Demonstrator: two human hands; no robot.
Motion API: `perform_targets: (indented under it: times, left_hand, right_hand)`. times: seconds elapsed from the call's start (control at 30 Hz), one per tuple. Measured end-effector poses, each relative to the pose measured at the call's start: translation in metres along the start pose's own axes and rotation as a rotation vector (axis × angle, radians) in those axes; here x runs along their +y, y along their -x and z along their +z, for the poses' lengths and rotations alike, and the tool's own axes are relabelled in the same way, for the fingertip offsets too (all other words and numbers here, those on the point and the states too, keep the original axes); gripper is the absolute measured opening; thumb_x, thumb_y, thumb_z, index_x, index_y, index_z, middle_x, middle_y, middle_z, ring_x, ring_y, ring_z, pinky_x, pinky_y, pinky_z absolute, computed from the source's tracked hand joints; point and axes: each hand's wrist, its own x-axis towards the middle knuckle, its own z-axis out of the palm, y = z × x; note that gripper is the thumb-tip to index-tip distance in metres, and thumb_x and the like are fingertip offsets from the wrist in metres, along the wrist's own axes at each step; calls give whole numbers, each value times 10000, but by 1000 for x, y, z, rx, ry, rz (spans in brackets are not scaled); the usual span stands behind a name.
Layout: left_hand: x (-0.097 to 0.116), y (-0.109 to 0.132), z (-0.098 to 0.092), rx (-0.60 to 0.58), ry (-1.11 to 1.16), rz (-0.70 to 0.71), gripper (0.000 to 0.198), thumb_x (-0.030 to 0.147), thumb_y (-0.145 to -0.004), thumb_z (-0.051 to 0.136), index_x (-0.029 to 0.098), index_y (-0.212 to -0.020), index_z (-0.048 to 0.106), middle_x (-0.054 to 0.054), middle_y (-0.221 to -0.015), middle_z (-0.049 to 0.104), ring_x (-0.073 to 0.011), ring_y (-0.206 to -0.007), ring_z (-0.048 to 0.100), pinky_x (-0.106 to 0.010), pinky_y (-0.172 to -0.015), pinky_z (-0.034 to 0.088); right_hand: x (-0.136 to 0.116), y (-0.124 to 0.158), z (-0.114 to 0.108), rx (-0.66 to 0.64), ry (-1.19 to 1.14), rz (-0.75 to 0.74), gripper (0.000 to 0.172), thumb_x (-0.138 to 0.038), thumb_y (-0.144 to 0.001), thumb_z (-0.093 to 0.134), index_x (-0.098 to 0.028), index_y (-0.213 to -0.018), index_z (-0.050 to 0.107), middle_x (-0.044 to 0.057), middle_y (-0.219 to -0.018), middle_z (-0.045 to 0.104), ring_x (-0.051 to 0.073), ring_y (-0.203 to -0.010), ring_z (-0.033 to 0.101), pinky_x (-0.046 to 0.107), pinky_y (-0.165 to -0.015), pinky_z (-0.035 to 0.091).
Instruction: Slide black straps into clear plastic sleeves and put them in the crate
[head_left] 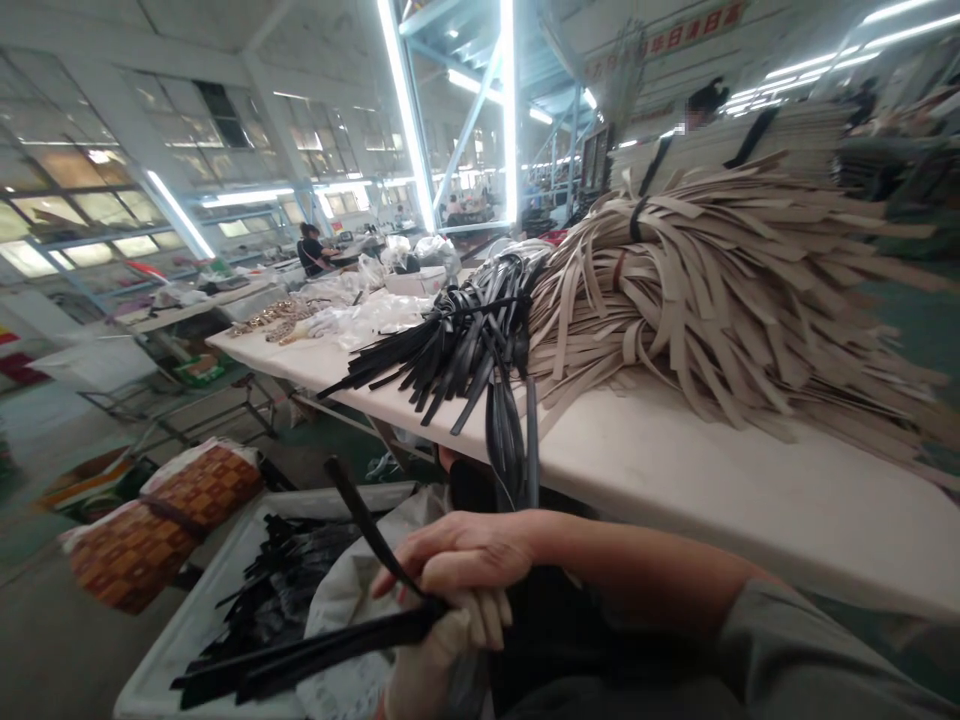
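My right hand (pixel 457 562), bare, reaches in from the lower right and is closed over a bundle of black straps (pixel 300 658). Just beneath it my left hand (pixel 439 655), in a pale glove, is wrapped round the same bundle from below. The straps stick out to the left over a white bin (pixel 225 570), and one strap end curls upward. Both hands are below the front edge of the white table (pixel 750 490).
On the table lie a heap of black straps (pixel 450 350) and a big pile of beige straps (pixel 712 290). The white bin holds more black straps. A brown woven bag (pixel 165 520) sits on the floor at left. A person (pixel 311 250) works far behind.
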Motion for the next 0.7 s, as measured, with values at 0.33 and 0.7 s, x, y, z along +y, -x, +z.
perform_targets:
  times: [0.33, 0.7]
  left_hand:
    - [-33, -20, -43, 268, 924, -444, 125, 118, -865, 534, 163, -941, 624, 54, -658, 431, -22, -506, 434, -151, -550, 434]
    - [-63, -17, -34, 265, 894, -547, 187, 234, -799, 732, 160, -962, 677, 98, -567, 311, 4, -428, 314, -142, -435, 292]
  right_hand:
    - [67, 164, 97, -172, -212, 596, 495, -460, -986, 328, -170, -791, 679, -7, -632, 571, 128, -547, 491, 239, -516, 410]
    - [178, 49, -113, 258, 1043, 603, 417, -67, -933, 401, -172, -1279, 609, 152, -1400, 543, 244, -1118, 608, 357, -894, 434]
